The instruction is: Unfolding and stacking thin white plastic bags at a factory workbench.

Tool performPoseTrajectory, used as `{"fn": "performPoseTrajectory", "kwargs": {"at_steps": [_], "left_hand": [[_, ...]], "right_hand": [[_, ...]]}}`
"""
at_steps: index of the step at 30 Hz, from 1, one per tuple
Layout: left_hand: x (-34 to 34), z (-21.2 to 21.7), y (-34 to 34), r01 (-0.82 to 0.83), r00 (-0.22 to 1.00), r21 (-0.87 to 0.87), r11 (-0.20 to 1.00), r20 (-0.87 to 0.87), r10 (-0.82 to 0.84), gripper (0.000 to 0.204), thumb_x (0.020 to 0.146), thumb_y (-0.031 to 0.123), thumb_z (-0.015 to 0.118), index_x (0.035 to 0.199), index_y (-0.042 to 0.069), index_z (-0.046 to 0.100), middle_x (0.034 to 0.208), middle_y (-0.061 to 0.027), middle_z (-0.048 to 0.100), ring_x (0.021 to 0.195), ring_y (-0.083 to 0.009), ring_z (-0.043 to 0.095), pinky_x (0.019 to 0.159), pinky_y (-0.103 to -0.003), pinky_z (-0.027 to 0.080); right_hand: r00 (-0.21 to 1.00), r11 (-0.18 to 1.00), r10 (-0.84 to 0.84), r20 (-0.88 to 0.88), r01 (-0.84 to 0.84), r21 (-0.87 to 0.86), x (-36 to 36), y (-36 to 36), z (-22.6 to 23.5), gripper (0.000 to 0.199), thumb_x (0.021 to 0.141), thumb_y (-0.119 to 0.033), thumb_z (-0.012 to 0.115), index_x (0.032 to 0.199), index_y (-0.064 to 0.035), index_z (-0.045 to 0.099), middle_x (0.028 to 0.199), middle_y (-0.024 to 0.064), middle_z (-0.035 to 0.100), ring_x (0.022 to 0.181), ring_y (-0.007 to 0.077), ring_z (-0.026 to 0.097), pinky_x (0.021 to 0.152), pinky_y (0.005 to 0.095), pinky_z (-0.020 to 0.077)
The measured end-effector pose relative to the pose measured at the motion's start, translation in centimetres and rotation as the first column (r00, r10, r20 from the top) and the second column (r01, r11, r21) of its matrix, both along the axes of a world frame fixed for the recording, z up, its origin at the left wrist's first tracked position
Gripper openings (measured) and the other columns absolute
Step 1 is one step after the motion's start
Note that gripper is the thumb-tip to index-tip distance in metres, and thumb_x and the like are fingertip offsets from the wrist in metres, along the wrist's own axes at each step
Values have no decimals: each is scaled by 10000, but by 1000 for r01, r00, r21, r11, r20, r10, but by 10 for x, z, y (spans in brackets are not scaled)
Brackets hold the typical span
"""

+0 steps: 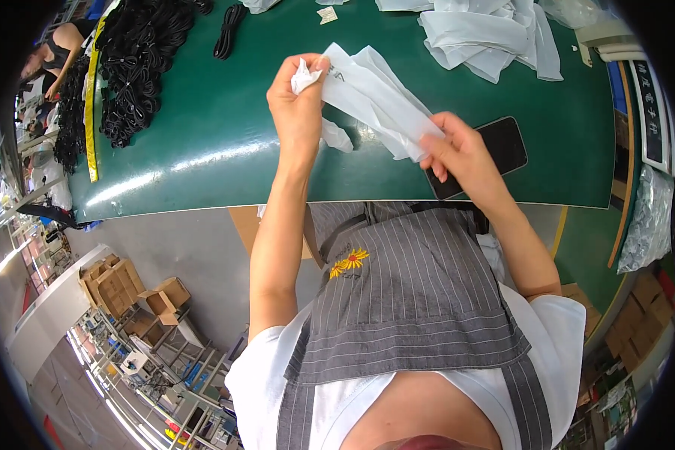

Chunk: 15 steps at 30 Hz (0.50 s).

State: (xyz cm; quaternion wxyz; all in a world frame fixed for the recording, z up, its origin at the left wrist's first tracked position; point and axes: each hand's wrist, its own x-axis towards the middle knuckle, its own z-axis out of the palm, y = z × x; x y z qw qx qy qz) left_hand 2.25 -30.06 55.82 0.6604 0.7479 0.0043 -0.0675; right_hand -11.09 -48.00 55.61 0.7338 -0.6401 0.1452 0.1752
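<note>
Left hand (298, 101) and right hand (457, 150) each grip an end of a white bag (379, 97) above the green tabletop (202, 142), phone (502, 146) beneath.

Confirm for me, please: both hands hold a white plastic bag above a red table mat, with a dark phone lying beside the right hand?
Not quite: the head view shows the table mat is green. The left hand and right hand do hold the white plastic bag, dark phone beside.
</note>
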Motion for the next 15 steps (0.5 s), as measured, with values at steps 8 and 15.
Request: {"fn": "performPoseTrajectory", "kwargs": {"at_steps": [8,15], "left_hand": [[-4,7,-1,-145,989,-227,963,-17,145,119,921,162,558,875,57,527,705,41,478,558,-14,370,446,-193,257],[-14,5,-3,-222,974,-263,939,-11,227,127,932,180,547,903,61,514,715,31,481,553,-20,369,444,-194,252]], "right_hand": [[932,923,-349,96,324,206,-7,17,7,238,954,-247,495,1019,-23,446,965,142,628,561,73,511,511,189,410],[822,874,-485,297,462,149,-3,33,9,277,876,-83,609,1075,-3,435,1031,148,596,588,91,569,534,205,440]]}}
